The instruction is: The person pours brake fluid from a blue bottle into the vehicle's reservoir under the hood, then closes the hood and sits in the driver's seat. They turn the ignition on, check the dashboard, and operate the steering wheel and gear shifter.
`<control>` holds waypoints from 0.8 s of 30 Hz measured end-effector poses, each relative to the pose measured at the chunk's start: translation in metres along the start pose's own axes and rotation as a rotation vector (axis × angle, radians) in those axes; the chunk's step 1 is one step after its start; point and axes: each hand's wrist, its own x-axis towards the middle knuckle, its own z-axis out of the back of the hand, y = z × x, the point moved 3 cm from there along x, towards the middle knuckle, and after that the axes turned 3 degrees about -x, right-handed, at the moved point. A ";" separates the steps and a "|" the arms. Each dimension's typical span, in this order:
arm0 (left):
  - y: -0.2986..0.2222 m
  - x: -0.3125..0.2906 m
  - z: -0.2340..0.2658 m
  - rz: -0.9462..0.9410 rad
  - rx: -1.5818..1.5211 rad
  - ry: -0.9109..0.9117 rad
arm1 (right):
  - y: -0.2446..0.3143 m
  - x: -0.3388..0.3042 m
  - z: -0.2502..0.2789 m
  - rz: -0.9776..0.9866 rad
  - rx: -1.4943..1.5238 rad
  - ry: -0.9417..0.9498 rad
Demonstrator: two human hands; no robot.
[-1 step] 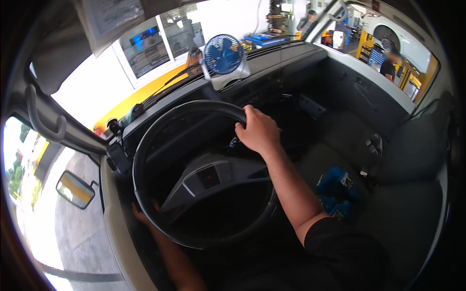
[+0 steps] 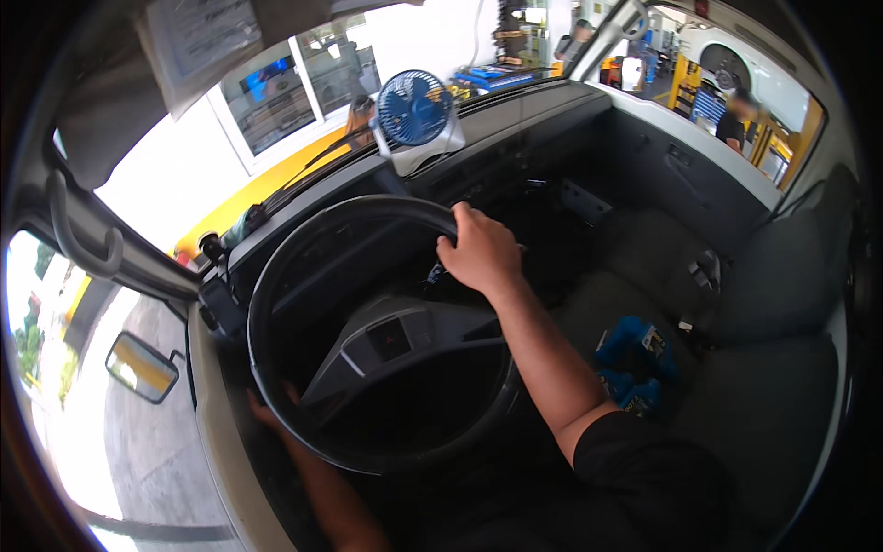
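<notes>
The black steering wheel [image 2: 260,304] fills the middle of the view, tilted, with a grey hub pad. At its upper right, my right hand [image 2: 481,247] is closed round the rim. My left hand [image 2: 269,405] is low on the left, beside the door and partly behind the wheel rim. Shadow and the rim hide most of its fingers, and I cannot make out what it touches. Just below my right hand, small keys [image 2: 434,273] hang by the steering column.
A blue-and-white fan [image 2: 414,109] stands on the dashboard [image 2: 543,106]. Blue packages [image 2: 635,350] lie on the seat to my right, near a belt buckle [image 2: 706,270]. On the left are a grab handle [image 2: 60,216] and a side mirror [image 2: 143,366]. People [image 2: 736,121] are outside the windows.
The view has shifted slightly, so the cab appears a little further left. My right hand stays on the wheel, and my left hand stays low beside the door.
</notes>
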 end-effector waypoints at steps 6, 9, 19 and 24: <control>0.006 0.048 0.038 -1.015 0.951 0.154 | -0.001 0.001 0.000 -0.006 0.020 -0.003; 0.011 0.043 0.023 -0.530 0.640 0.079 | -0.003 0.005 -0.002 0.004 0.004 -0.035; -0.077 -0.090 -0.217 -0.640 0.887 0.269 | 0.013 0.037 0.006 0.012 -0.122 0.218; -0.012 -0.079 -0.376 -0.667 1.558 0.547 | 0.063 0.087 0.013 0.317 -0.055 0.283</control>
